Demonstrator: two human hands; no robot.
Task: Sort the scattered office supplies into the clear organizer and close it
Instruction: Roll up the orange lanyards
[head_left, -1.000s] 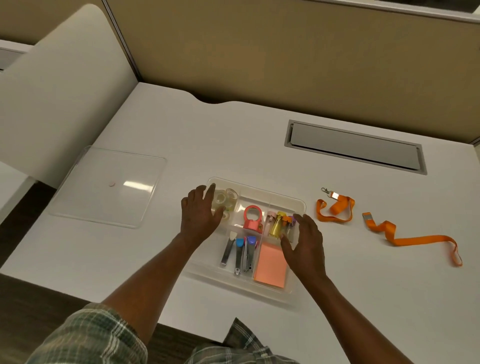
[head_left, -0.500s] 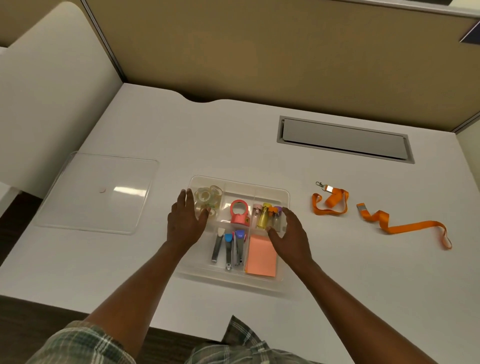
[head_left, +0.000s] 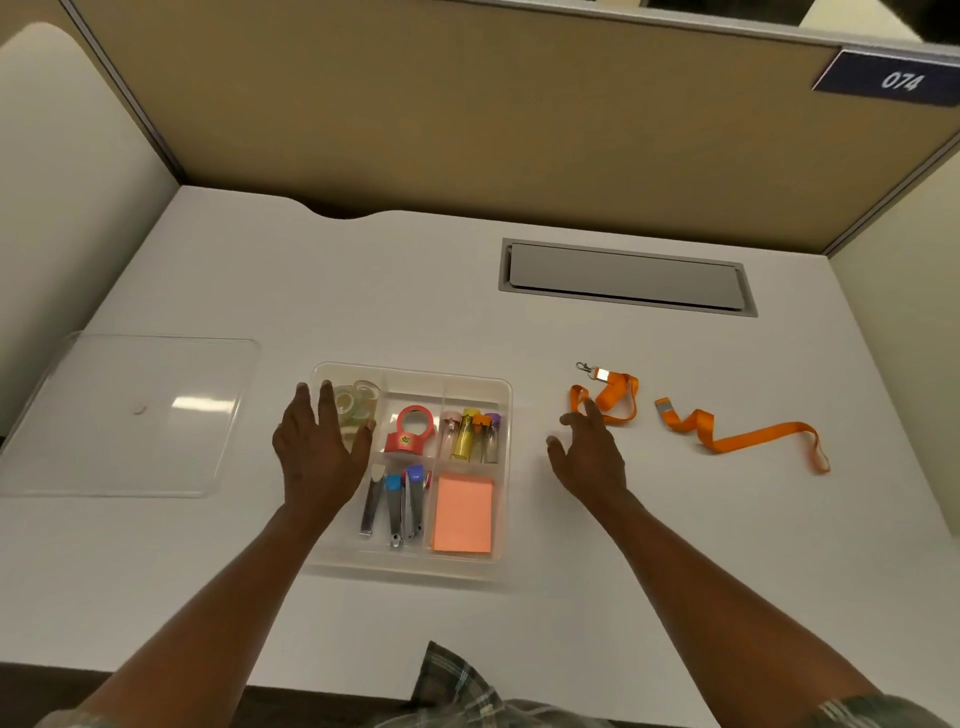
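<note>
Right hand (head_left: 587, 452) hovers with fingers spread, holding nothing, at the nearer orange lanyard (head_left: 610, 397), which lies on the desk (head_left: 415, 286) right of the clear organizer (head_left: 475, 389). Left hand (head_left: 319, 452) rests flat on its left side. Bunching the lanyard before lifting should keep its clip (head_left: 584, 367) from trailing or catching.

The left hand (head_left: 319, 452) covers the clear organizer's (head_left: 415, 370) left wall and part of the tape rolls (head_left: 361, 404). The lid (head_left: 130, 415), at the desk's (head_left: 395, 291) left edge, runs out of frame. Whether the right hand (head_left: 587, 452) touches the lanyard (head_left: 615, 395) is unclear.
</note>
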